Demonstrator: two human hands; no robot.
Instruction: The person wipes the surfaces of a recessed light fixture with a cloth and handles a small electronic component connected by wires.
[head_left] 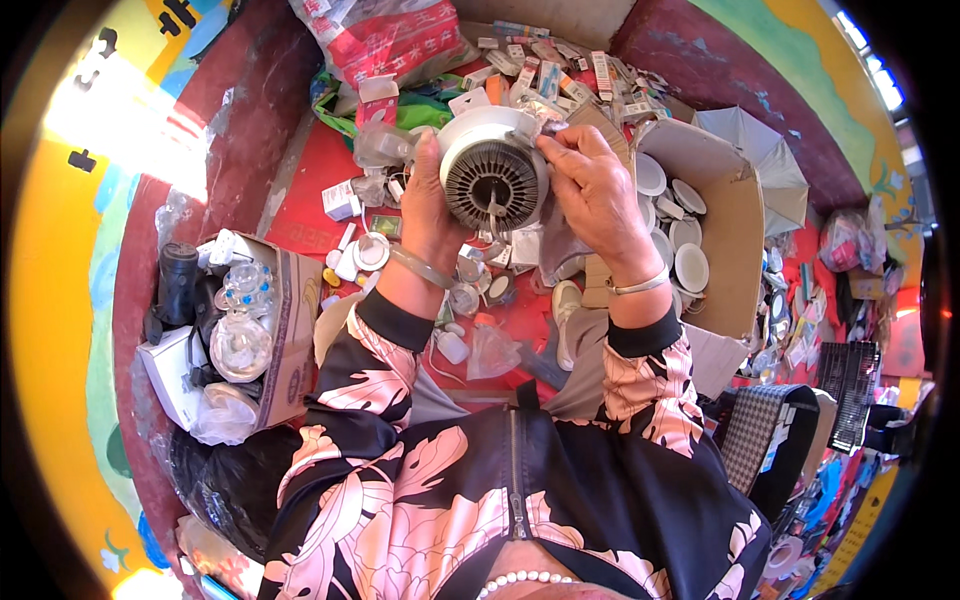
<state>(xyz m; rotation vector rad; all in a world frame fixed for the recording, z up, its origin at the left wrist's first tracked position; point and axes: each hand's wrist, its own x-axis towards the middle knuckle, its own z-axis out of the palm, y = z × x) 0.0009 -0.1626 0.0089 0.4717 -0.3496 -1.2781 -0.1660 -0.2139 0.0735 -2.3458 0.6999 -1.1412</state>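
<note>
In front of me my left hand (430, 210) is closed on the left side of a round downlight (492, 180), its thumb up along the white rim. The lamp has a black finned heat sink turned toward me, with a short cable at its middle. To the right, my right hand (600, 190) pinches a thin, clear plastic bag (563, 248) at the lamp's upper right edge. Some of that plastic hangs down below my right fingers. My right fingertips are partly hidden, so whether they also touch the rim I cannot tell.
A cardboard box (722, 235) of white round lamps stands to the right. Another box (290, 335) with clear-wrapped items is at the left. Small cartons (550, 80) are heaped at the back beside a red-and-white sack (385, 40). Loose lamp parts (470, 290) litter the red floor.
</note>
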